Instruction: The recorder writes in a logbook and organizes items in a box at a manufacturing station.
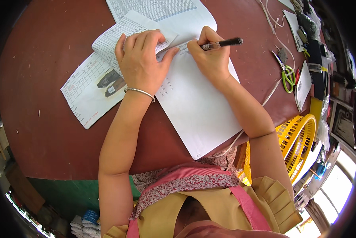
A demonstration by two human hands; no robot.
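Observation:
My right hand (211, 55) grips a black pen (222, 43), its tip end hidden behind my fingers at the top of a white sheet (201, 107). Small handwriting shows along the sheet's upper and left parts. My left hand (144, 55) rests with bent fingers on a folded printed form (108, 41), the thumb reaching to the white sheet's upper edge. Under that fold lies a printed page (84, 93) with a grid and a picture of a pair of dark shoes. A further page of printed tables (158, 10) lies beyond, its right side curling up.
The papers lie on a reddish-brown table (51, 131). To the right are green-handled scissors (288, 77), a white cord (275, 89), a paper slip (303, 87) and assorted clutter along the edge. A yellow plastic basket (295, 142) stands beside my right arm.

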